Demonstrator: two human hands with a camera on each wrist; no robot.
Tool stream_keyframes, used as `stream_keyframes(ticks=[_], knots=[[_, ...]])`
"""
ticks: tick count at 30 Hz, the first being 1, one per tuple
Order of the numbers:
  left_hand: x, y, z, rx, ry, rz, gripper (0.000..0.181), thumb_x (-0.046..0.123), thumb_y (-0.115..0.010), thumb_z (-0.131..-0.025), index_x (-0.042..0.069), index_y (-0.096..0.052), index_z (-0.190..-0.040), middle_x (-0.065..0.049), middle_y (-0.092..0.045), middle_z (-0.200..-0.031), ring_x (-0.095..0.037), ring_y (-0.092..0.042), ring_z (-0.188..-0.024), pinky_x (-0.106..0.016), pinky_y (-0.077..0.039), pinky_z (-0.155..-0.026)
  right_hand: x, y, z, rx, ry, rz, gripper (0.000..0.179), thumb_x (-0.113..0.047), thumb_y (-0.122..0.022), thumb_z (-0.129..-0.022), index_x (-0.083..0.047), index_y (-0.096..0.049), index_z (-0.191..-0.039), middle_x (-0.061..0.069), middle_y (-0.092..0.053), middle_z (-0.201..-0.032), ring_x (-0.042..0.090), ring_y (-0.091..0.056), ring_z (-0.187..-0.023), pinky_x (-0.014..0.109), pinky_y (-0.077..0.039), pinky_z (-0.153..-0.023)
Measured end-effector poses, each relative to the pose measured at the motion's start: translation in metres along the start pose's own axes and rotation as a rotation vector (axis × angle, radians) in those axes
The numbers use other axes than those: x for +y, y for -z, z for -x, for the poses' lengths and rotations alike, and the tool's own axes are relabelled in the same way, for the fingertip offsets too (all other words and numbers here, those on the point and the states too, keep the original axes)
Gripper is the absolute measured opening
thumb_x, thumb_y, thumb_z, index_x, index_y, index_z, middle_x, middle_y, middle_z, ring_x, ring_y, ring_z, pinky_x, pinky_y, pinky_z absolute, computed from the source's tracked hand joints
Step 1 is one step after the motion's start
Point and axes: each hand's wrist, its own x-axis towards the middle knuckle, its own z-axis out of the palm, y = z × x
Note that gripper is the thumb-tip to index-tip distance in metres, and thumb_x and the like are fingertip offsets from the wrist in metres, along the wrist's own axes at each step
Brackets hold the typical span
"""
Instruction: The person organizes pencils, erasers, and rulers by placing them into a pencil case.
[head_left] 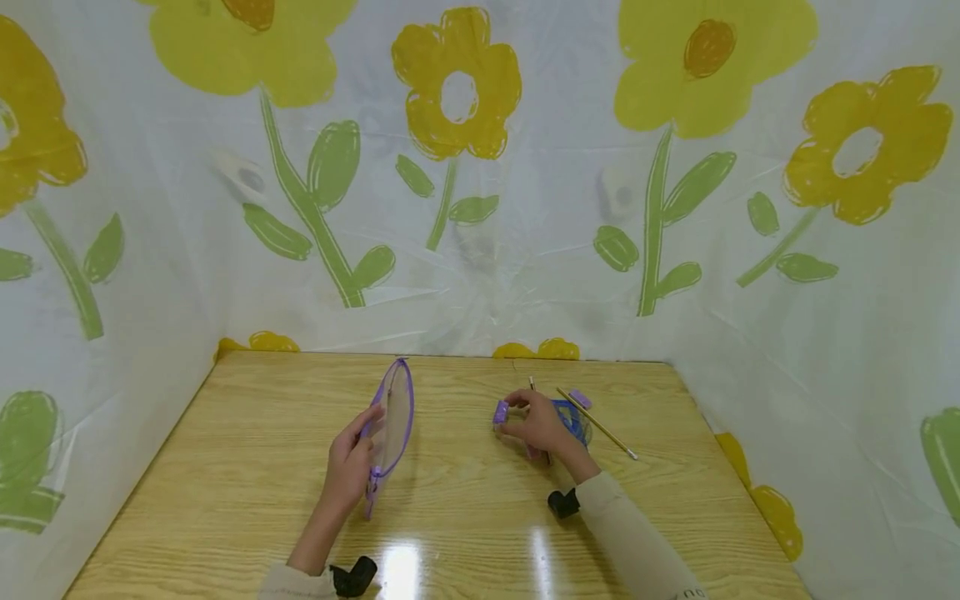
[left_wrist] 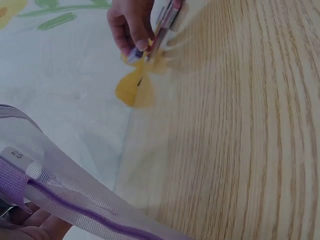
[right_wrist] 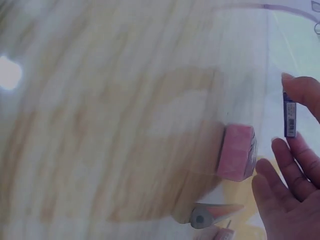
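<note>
My left hand (head_left: 349, 463) grips a see-through mesh zip pouch (head_left: 393, 421) with purple edging, held up above the table. In the left wrist view, the pouch's mesh side (left_wrist: 65, 170) and purple zip cross the lower left corner. To the right, my right hand (head_left: 542, 423) pinches a small purple block (head_left: 500, 412) between thumb and fingertips. The right wrist view shows the narrow side of this block (right_wrist: 290, 116) with a barcode label. A pink block (right_wrist: 237, 152), like an eraser, stands on the table beside the right hand's fingers.
Right of the right hand lie a blue drawing template (head_left: 568, 417), a gold pencil (head_left: 611, 435) and a second purple block (head_left: 581, 399). Another pencil (head_left: 532, 383) is partly hidden by that hand. Flower-printed white sheeting (head_left: 480, 283) encloses the wooden table (head_left: 247, 450) at back and sides.
</note>
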Motion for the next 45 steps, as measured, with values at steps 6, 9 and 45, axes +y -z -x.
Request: stream_keyframes(ticks=[6,9,45], knots=[[-0.002,0.001,-0.001,-0.017,0.046,0.011,0.053,-0.008,-0.031,-0.096,-0.008,-0.047,-0.146,-0.025,-0.05,-0.15,-0.039,-0.043,-0.142,-0.037,-0.05,-0.11,-0.003,-0.001,0.004,0.011,0.006,-0.062,0.041,-0.02,-0.083,-0.083,-0.011,-0.068,-0.12,0.006,-0.068,-0.115,0.026,-0.062,-0.11,0.046,-0.057,-0.093],[-0.002,0.0,0.0,-0.022,0.049,0.014,0.052,-0.01,-0.031,-0.096,-0.009,-0.047,-0.146,-0.026,-0.049,-0.15,-0.039,-0.042,-0.143,-0.043,-0.044,-0.112,-0.004,-0.002,0.006,0.015,0.016,-0.081,0.041,-0.022,-0.083,-0.084,-0.012,-0.068,-0.121,0.005,-0.068,-0.116,0.026,-0.062,-0.111,0.045,-0.057,-0.091],[0.002,-0.012,-0.001,-0.02,0.081,-0.021,0.049,-0.006,-0.036,-0.099,-0.006,-0.048,-0.146,-0.024,-0.047,-0.152,-0.038,-0.042,-0.143,-0.012,-0.047,-0.084,-0.062,-0.027,0.019,-0.076,0.126,-0.156,0.041,-0.025,-0.084,-0.083,-0.016,-0.067,-0.12,-0.001,-0.067,-0.115,0.03,-0.062,-0.111,0.04,-0.054,-0.091]])
